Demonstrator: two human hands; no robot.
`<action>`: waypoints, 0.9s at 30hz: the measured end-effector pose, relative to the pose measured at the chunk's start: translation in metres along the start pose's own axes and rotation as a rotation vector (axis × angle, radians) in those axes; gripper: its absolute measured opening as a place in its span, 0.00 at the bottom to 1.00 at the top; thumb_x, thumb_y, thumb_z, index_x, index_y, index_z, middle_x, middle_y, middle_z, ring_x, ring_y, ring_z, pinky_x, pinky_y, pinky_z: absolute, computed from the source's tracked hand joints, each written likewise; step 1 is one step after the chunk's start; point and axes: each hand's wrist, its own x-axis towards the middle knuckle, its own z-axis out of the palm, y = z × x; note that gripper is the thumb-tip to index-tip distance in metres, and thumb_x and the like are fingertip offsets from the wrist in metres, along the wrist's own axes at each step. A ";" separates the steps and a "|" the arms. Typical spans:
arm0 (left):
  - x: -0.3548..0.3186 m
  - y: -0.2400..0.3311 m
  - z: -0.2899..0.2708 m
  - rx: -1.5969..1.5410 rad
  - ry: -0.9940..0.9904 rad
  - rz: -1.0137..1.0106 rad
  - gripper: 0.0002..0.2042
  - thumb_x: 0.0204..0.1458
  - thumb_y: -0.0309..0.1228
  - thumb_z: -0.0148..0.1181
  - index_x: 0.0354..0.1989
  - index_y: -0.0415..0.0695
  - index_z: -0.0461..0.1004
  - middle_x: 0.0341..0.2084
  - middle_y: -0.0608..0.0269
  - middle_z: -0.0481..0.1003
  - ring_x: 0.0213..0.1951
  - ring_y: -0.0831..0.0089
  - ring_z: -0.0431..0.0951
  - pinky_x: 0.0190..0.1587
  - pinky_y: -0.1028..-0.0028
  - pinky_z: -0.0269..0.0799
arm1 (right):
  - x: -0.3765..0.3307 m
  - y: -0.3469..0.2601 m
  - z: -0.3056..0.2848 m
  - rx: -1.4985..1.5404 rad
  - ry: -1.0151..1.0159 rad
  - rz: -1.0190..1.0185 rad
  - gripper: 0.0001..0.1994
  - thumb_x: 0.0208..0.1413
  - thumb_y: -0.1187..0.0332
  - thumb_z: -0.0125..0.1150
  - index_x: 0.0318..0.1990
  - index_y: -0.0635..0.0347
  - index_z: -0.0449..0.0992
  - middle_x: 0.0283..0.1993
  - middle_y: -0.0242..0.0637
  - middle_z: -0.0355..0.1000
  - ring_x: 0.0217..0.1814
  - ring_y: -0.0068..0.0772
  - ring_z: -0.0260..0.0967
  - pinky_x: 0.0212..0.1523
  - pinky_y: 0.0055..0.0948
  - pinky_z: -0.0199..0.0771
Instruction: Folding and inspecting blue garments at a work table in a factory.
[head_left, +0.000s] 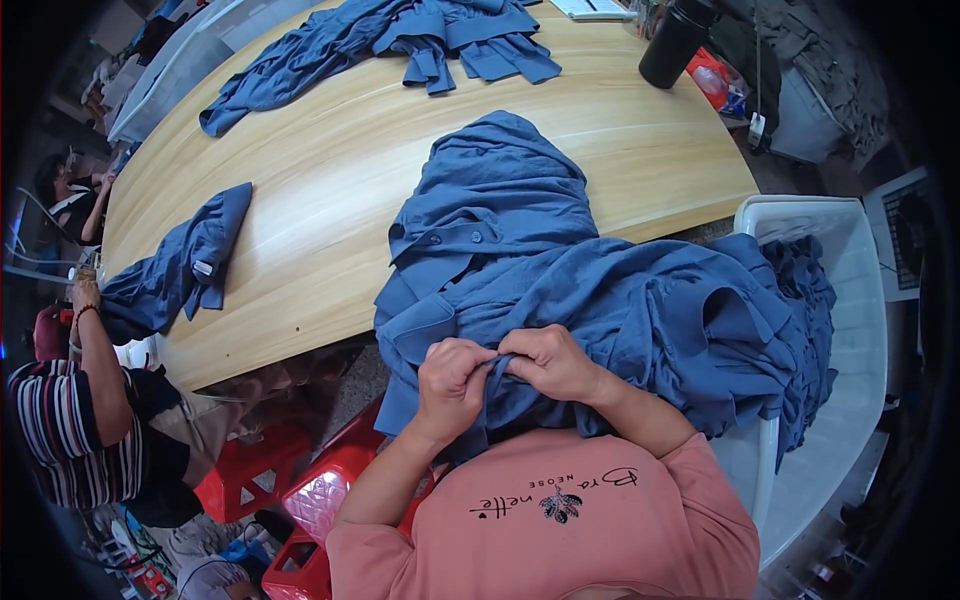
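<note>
A blue buttoned shirt (520, 250) lies half on the wooden table (330, 170) and half in my lap. My left hand (452, 377) and my right hand (550, 362) sit close together at its near edge, each pinching a fold of the blue cloth between fingers and thumb. The knuckles nearly touch. More blue cloth (790, 320) spills from the shirt to the right, into a white plastic basket (850, 300).
Other blue garments lie at the table's far end (420, 35) and at its left edge (180, 265). A black bottle (675, 42) stands at the back right. A person in a striped top (70, 420) sits at the left. Red plastic stools (290, 480) stand below.
</note>
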 end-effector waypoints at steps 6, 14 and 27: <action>-0.001 0.005 0.010 0.308 0.146 0.241 0.10 0.36 0.16 0.58 0.30 0.39 0.74 0.21 0.59 0.73 0.28 0.63 0.75 0.33 0.67 0.63 | -0.005 -0.002 0.017 -0.202 0.252 -0.129 0.05 0.41 0.76 0.58 0.28 0.63 0.71 0.24 0.42 0.69 0.25 0.46 0.69 0.26 0.35 0.67; 0.000 0.011 0.014 0.282 0.208 0.269 0.09 0.35 0.16 0.58 0.28 0.38 0.73 0.21 0.59 0.73 0.29 0.63 0.76 0.34 0.69 0.64 | -0.001 0.004 0.013 -0.142 0.258 -0.088 0.03 0.41 0.79 0.57 0.27 0.66 0.73 0.23 0.39 0.70 0.24 0.36 0.70 0.26 0.25 0.67; 0.000 0.009 0.016 0.274 0.202 0.296 0.10 0.33 0.16 0.58 0.28 0.38 0.73 0.22 0.59 0.74 0.31 0.62 0.76 0.35 0.69 0.65 | -0.005 -0.005 0.007 0.248 0.175 0.140 0.02 0.41 0.77 0.56 0.25 0.66 0.71 0.21 0.36 0.69 0.22 0.22 0.66 0.23 0.22 0.63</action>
